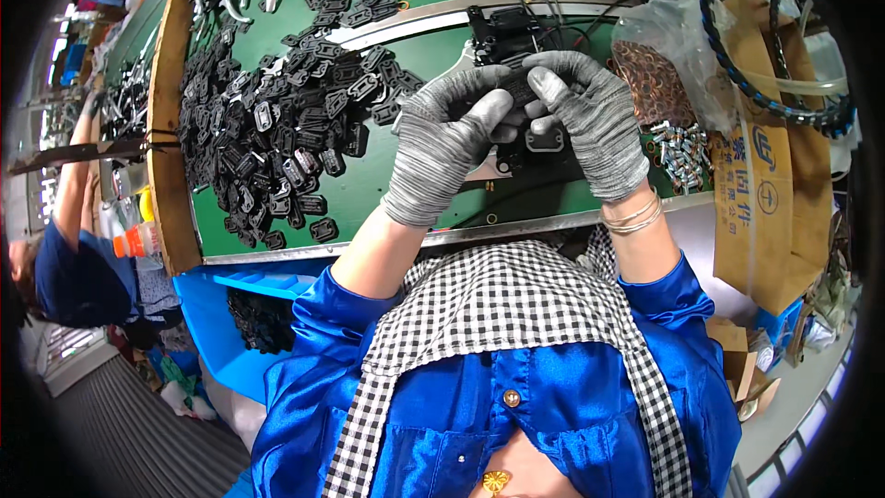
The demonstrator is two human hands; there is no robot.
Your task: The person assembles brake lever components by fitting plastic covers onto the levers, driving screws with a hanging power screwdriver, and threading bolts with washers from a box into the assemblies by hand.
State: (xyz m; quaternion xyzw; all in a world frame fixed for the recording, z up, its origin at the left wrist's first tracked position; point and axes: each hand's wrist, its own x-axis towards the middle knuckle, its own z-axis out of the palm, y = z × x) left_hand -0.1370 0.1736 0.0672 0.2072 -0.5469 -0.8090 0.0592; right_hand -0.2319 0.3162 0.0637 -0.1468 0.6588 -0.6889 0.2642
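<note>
A small black plate (521, 89) sits between the person's fingertips, held just above the near side of a black fixture (505, 28) on the green table (373, 186). The gloved left hand (441, 143) pinches its left side between thumb and bent fingers; the gloved right hand (595, 124) pinches its right side, and the fingers hide most of it. Work on this one piece looks to be under way, while the large loose heap of black plates (286, 120) to the left suggests many remain, though whether those are finished cannot be told. No separate stack of completed pieces can be made out. To the right, a clear plastic bag (678, 23) holds copper-coloured rings (647, 83), and small silver metal pieces (680, 157) lie loose just on its near side. Farther right stands a brown paper bag (770, 231), its contents not clear. At the near left, below the table edge, a blue bin (210, 337) contains more black parts (261, 318).
</note>
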